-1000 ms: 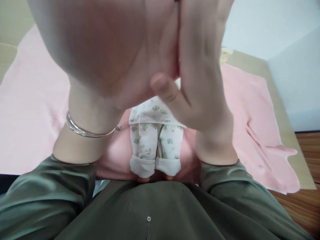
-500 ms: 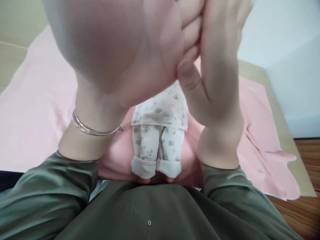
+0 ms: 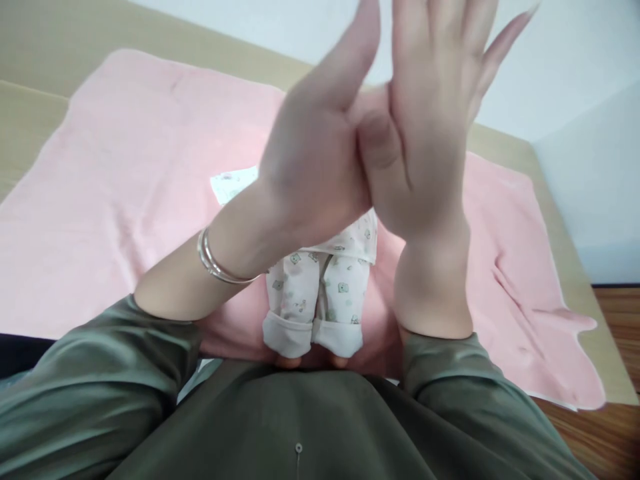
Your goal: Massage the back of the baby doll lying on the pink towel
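My left hand (image 3: pixel 313 160), with a silver bangle at the wrist, has its palm against my right hand. Its thumb stretches upward; its other fingers are hidden behind the right hand. My right hand (image 3: pixel 433 127) shows its back, fingers long and spread, the thumb lying across the left palm. I see no object between them. Below lies a small baby-like figure in white patterned pants (image 3: pixel 343 287) with turned-up cuffs and a matching top (image 3: pixel 363 237). My hands and left forearm cover its upper part. Whether it is a doll, I cannot tell.
A pink blanket (image 3: pixel 135 133) is spread under the figure, with creases at the right. It lies on a pale wooden surface (image 3: pixel 505 140). White walls (image 3: pixel 590 120) stand behind, and a brown wood floor (image 3: pixel 620 333) shows at the right.
My left hand has moved away from the camera and to the right, its thumb now raised beside the right hand. My right fingers have spread. More blanket and a sleeve of the top now show.
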